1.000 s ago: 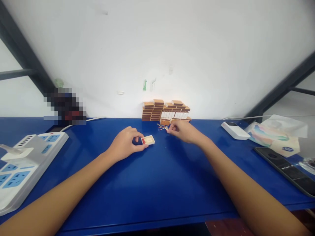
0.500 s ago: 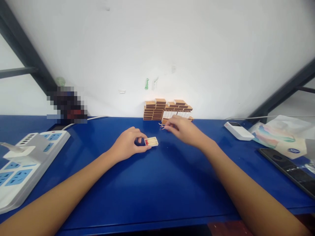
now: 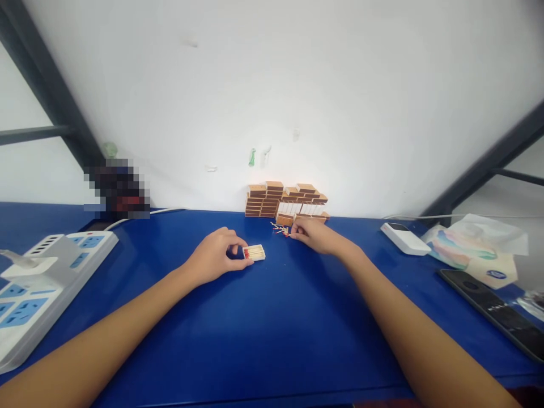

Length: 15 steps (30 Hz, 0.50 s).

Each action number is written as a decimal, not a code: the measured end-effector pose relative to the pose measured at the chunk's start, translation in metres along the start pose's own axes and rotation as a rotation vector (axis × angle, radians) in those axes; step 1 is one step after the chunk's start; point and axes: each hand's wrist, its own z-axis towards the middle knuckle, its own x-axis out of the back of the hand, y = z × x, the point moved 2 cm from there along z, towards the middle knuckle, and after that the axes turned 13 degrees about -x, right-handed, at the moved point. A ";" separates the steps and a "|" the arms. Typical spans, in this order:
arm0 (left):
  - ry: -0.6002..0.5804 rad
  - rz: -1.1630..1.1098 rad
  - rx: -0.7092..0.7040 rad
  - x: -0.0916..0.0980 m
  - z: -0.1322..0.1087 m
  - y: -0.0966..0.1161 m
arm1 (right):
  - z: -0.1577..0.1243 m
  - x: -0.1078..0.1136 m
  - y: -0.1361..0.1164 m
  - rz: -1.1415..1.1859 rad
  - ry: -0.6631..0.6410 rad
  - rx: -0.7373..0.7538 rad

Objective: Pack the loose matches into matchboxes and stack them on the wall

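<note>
A partly open matchbox (image 3: 255,253) with several red-tipped matches in its tray is held between the thumb and fingers of my left hand (image 3: 216,253). Its dark sleeve is mostly covered by those fingers. Beyond it, a loose pile of matches (image 3: 281,229) lies on the blue table. My right hand (image 3: 312,233) is at the pile's right side, fingertips pinched together; what they hold, if anything, is too small to make out. Stacked matchboxes (image 3: 263,203) stand against the wall, with upright white sticks between layers on the right part.
On the left lies a white power strip (image 3: 80,277) with a plug and cable. To the right are a white device (image 3: 404,238), a black phone (image 3: 488,309) and plastic packaging (image 3: 493,260). A blue table (image 3: 238,340) spans the view.
The view has shifted a little. My right hand has drawn back slightly from the matches, so more of the pile shows. My left hand still holds the matchbox.
</note>
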 end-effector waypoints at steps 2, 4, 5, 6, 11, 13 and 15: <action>-0.015 -0.017 0.022 -0.003 -0.001 0.000 | -0.004 0.003 -0.002 -0.032 -0.023 -0.024; -0.008 -0.028 0.036 -0.005 -0.001 0.001 | -0.010 0.008 -0.009 -0.047 -0.016 -0.026; -0.003 -0.030 0.036 -0.005 -0.001 0.002 | -0.014 0.010 -0.015 -0.040 -0.001 -0.014; 0.001 -0.033 0.030 -0.006 -0.001 0.003 | -0.018 0.012 -0.022 -0.023 0.016 0.007; -0.014 -0.035 0.004 -0.009 -0.001 0.007 | -0.040 0.004 -0.068 0.036 -0.050 0.140; -0.013 -0.035 -0.013 -0.010 0.000 0.009 | -0.046 -0.007 -0.082 -0.014 -0.072 0.184; -0.006 -0.035 -0.043 -0.010 0.000 0.011 | -0.049 -0.016 -0.090 -0.072 -0.064 0.211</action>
